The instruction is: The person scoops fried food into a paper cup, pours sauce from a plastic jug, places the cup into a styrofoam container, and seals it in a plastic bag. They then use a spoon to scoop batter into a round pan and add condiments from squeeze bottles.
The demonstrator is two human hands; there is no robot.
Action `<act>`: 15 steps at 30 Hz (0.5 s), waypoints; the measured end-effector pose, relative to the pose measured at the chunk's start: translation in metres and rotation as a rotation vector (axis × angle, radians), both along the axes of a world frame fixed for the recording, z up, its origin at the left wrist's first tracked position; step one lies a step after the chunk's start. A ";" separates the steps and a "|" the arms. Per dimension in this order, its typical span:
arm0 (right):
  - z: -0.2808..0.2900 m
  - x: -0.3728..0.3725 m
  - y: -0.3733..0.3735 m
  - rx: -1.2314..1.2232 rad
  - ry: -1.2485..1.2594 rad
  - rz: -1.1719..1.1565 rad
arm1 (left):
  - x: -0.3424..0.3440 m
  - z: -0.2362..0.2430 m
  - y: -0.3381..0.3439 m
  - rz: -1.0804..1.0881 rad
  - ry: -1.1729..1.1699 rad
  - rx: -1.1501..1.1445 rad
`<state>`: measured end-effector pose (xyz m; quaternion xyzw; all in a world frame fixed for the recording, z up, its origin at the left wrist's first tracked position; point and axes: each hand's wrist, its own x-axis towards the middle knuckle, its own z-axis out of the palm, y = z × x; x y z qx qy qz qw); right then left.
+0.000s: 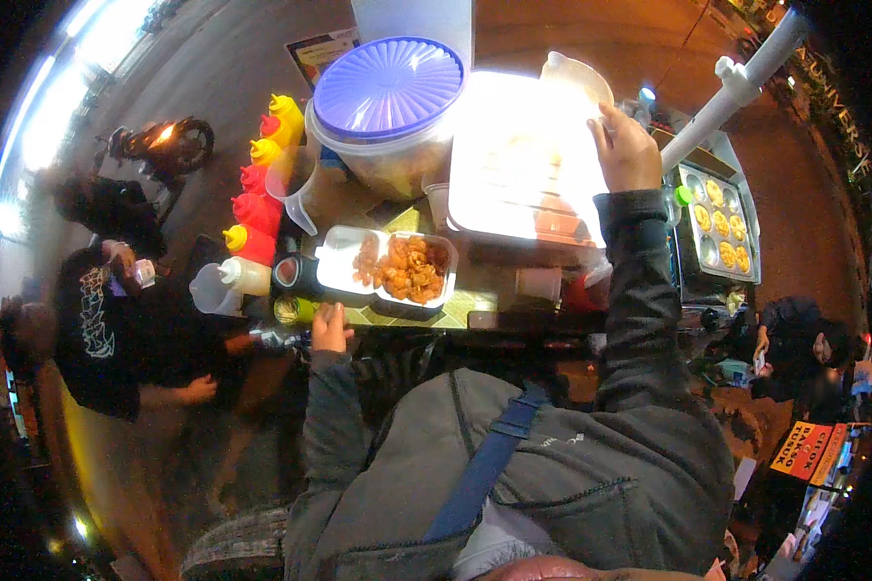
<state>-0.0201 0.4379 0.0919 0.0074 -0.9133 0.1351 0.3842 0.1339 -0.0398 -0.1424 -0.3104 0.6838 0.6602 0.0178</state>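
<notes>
My right hand (631, 150) is stretched to the far right corner of a brightly lit white box (513, 155). Its fingers are closed at the edge of a pale translucent plastic jug (576, 79); glare hides part of the grip. At the table's near edge rests my left hand (330, 330), fingers partly extended, holding nothing I can see. Beside it stand a green cup of toothpicks (295, 310) and a dark cup with red contents (289, 271). An open white foam box (342, 254) lies just beyond, with browned fried pieces (413, 271) mostly in its right half.
A large clear tub with a purple lid (389, 89) stands at the back. Red and yellow squeeze bottles (256, 210) line the left edge. At right, a moulded pan (717, 228) holds round yellow items below a white pole (736, 92). A person in black (116, 329) stands at left.
</notes>
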 end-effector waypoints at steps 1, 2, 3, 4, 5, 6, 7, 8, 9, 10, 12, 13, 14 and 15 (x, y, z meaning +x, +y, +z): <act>0.001 -0.004 0.003 0.022 -0.005 -0.001 | -0.005 -0.006 -0.003 0.010 0.009 0.047; 0.003 -0.007 0.004 0.041 -0.011 0.003 | -0.009 -0.010 -0.006 0.030 0.024 0.089; 0.004 -0.011 0.005 0.070 0.025 0.036 | -0.013 -0.013 -0.006 0.043 0.056 0.101; 0.005 -0.013 0.005 0.057 -0.025 0.038 | -0.019 -0.015 -0.007 0.057 0.060 0.089; 0.006 -0.016 0.004 0.035 -0.066 0.024 | -0.023 -0.015 -0.008 0.074 0.093 0.121; 0.007 -0.018 0.003 0.047 -0.050 0.051 | -0.027 -0.016 -0.007 0.086 0.098 0.139; 0.008 -0.019 0.001 0.063 -0.072 0.063 | -0.031 -0.015 -0.007 0.094 0.079 0.164; 0.009 -0.020 -0.001 0.068 -0.115 0.060 | -0.034 -0.014 -0.006 0.104 0.040 0.150; 0.012 -0.020 -0.002 0.067 -0.104 0.058 | -0.036 -0.015 -0.002 0.124 0.094 0.195; 0.015 -0.018 -0.004 0.064 -0.146 0.016 | -0.037 -0.014 0.000 0.128 0.103 0.218; 0.024 -0.005 -0.009 0.144 -0.022 0.046 | -0.040 -0.013 0.004 0.134 0.058 0.198; 0.028 0.004 -0.011 0.188 0.072 0.067 | -0.042 -0.013 0.005 0.117 0.062 0.148; 0.032 0.014 -0.015 0.210 0.152 0.070 | -0.044 -0.013 0.006 0.082 0.097 0.098; 0.032 0.029 -0.021 0.157 0.123 0.095 | -0.046 -0.013 0.006 0.046 0.131 0.047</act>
